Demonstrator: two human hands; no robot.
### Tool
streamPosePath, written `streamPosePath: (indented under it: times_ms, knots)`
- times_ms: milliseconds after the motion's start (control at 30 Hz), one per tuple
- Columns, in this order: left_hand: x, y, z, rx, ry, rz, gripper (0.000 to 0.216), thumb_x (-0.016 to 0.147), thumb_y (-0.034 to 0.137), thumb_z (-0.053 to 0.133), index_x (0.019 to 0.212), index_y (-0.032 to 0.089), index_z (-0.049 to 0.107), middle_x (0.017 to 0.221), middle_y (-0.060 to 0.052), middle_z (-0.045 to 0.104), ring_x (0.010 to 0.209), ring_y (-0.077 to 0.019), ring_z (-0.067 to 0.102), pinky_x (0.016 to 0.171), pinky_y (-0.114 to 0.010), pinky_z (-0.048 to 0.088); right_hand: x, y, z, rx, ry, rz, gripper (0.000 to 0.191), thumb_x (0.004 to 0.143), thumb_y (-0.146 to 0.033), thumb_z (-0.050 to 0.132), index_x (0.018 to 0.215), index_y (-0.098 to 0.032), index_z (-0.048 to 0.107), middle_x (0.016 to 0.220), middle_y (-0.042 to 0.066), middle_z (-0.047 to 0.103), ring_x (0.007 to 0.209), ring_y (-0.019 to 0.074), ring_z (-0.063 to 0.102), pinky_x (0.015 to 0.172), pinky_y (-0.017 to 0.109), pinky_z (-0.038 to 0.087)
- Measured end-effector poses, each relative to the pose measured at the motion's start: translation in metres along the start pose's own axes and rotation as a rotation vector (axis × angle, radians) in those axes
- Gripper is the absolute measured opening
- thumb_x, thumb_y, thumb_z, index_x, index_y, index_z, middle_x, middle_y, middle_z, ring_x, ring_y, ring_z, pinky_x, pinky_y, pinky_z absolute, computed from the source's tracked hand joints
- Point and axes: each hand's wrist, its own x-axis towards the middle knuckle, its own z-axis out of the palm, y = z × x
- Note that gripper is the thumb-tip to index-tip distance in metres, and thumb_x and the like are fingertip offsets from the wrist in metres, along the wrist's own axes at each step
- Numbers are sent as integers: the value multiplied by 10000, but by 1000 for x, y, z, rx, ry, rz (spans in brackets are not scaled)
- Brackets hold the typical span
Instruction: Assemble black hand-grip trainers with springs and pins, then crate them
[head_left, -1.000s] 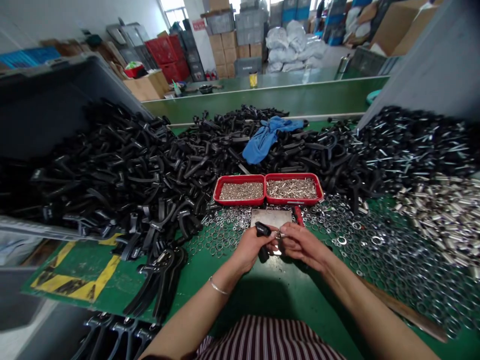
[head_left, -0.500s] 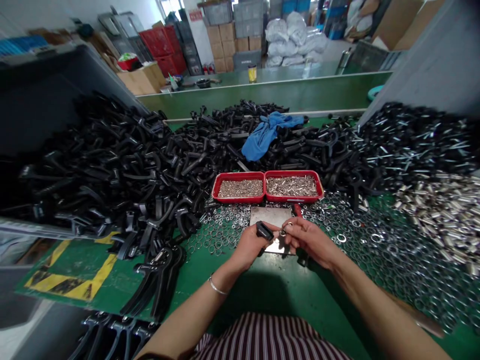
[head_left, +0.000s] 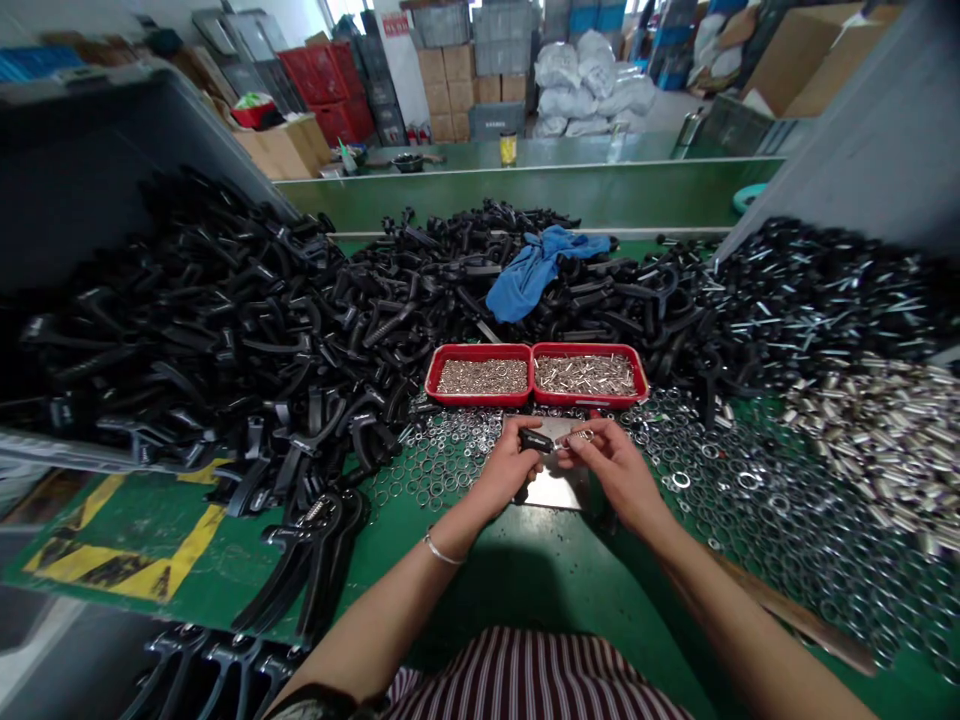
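Observation:
My left hand [head_left: 504, 472] is closed around a black lever-like part [head_left: 535, 441], whose end points right. Opposite it, my right hand [head_left: 616, 470] pinches a small shiny metal piece [head_left: 586, 436] that looks like a ring or coil. The two pieces meet or nearly meet between my fingertips; contact is too small to make out. Both hands are over a flat metal plate [head_left: 553, 492] on the green table. Just beyond stand two red trays, the left tray [head_left: 480, 402] with tiny metal parts and the right tray [head_left: 592, 403] with small metal pins.
Loose metal rings [head_left: 795, 525] spread to the right, beside a heap of metal sleeves [head_left: 892, 430]. Black parts [head_left: 247, 330] pile up left and behind, with a blue cloth [head_left: 525, 275] on top. Several black handles [head_left: 319, 570] lie stacked at front left. A wooden stick [head_left: 795, 610] lies near my right forearm.
My left hand has moved slightly up, and the black part now points more sideways toward my right hand. My right hand has brought the shiny piece up to the black part's end.

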Motion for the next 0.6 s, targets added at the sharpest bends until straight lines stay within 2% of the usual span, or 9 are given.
streamPosePath:
  times_ms: [133, 200, 300, 367, 433, 500, 567, 600]
  knots:
    - [-1, -4, 10, -73, 68, -4, 477, 735, 163, 568, 1193, 209, 446, 661, 62, 532, 544, -96, 503, 536, -212, 386, -6, 4, 17, 46, 131, -51, 287, 800, -411, 760, 964, -254, 586, 883, 16, 666, 781, 171, 655, 772, 329, 543]
    - [-7, -1, 11, -104, 30, -38, 458, 735, 164, 571, 1174, 209, 447, 639, 75, 507, 503, -83, 464, 504, -204, 354, -5, 7, 20, 27, 138, -56, 264, 799, -409, 758, 947, -251, 607, 871, 10, 643, 763, 158, 611, 708, 287, 524]
    - [-20, 9, 8, -134, -240, -158, 437, 706, 146, 633, 1108, 207, 472, 659, 76, 507, 470, -60, 436, 476, -197, 323, -2, 9, 18, 22, 32, 23, 266, 811, -446, 731, 918, -238, 604, 808, -9, 594, 656, 127, 537, 522, 228, 450]
    - [-29, 16, 6, -215, -422, -228, 406, 737, 197, 689, 1089, 204, 487, 719, 46, 553, 516, -62, 477, 512, -202, 363, 1, 10, 14, 47, -73, 86, 284, 834, -475, 697, 927, -235, 578, 764, -26, 568, 571, 103, 490, 448, 214, 390]
    - [-34, 20, 6, -311, -477, -273, 339, 798, 317, 700, 1048, 196, 505, 759, 13, 588, 542, -59, 487, 517, -195, 366, 3, 10, 6, 19, -174, 110, 288, 870, -496, 648, 960, -236, 563, 735, -38, 561, 527, 96, 473, 452, 224, 391]
    - [-32, 20, 5, -342, -389, -271, 306, 838, 423, 669, 949, 183, 514, 750, -4, 604, 484, -38, 426, 453, -174, 288, 1, 10, -10, -135, -205, 52, 272, 898, -486, 610, 995, -234, 573, 773, -19, 591, 585, 120, 528, 540, 262, 449]
    - [-26, 20, 3, -339, -183, -166, 317, 864, 466, 632, 868, 179, 497, 749, -11, 621, 438, -22, 366, 413, -169, 223, -3, 11, -36, -457, -128, -102, 213, 916, -422, 594, 981, -219, 604, 879, 32, 625, 766, 176, 588, 711, 326, 484]
    - [-21, 21, 0, -340, -71, -87, 315, 879, 471, 612, 864, 180, 492, 769, -16, 636, 444, -24, 375, 416, -168, 239, -5, 11, -51, -661, -65, -188, 176, 924, -378, 582, 951, -209, 621, 920, 60, 628, 852, 205, 584, 786, 357, 469]
